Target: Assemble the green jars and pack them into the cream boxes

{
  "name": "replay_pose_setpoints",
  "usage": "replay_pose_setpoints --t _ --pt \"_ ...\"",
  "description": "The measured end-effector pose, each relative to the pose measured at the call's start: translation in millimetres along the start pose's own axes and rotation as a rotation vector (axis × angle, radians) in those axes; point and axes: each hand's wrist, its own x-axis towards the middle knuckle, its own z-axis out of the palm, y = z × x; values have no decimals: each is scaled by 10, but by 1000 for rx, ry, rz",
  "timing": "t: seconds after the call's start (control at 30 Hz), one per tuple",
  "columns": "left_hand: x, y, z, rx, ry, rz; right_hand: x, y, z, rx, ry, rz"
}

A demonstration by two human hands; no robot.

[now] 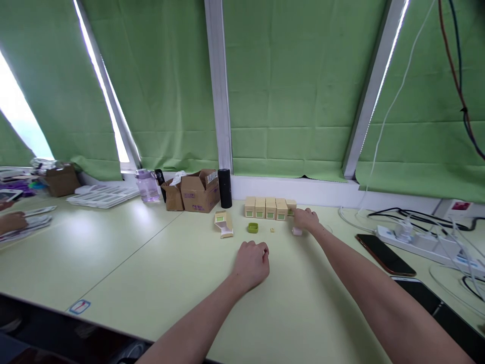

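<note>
My right hand [306, 220] reaches forward to the right end of a row of small cream boxes. Its curled fingers are at the last small box [291, 205] and cover that box's right side. Just below this hand is a small pale pink item [297, 231], partly hidden. My left hand [251, 264] rests on the table, closed, with nothing visible in it. Beyond it sit a small green tray-like piece [252, 228] and a tiny yellowish piece [272, 230]. An opened cream box [224, 224] lies to their left.
Cardboard boxes [200, 192], a black cylinder [225, 188] and a purplish bottle [147, 186] stand at the back. At right are a phone [385, 254], a dark flat device [435, 308] and a power strip [420, 241] with cables. Another person's hand [13, 222] is at far left.
</note>
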Motion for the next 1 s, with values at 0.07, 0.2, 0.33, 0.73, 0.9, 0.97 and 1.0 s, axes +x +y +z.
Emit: replay_pose_setpoints --t 0.07,0.2,0.33,0.73,0.9,0.97,1.0 --pt "3 -14 12 -3 8 7 -103 -25 -38 -6 41 -4" --pt "9 -12 8 -15 7 15 -484 -119 -110 -10 210 -32" --pt "6 11 -6 -19 -16 8 -1040 -293 -58 28 246 -166" --pt "178 -193 -101 -41 159 -116 -1865 -554 214 119 159 -367" --pt "465 -407 -162 -1 114 -217 -1839 -554 207 119 143 -367" --pt "618 -496 -141 -12 82 -241 -1842 -552 203 123 144 -368" --pt "693 -536 -123 -21 62 -253 -1844 -551 200 125 144 -370"
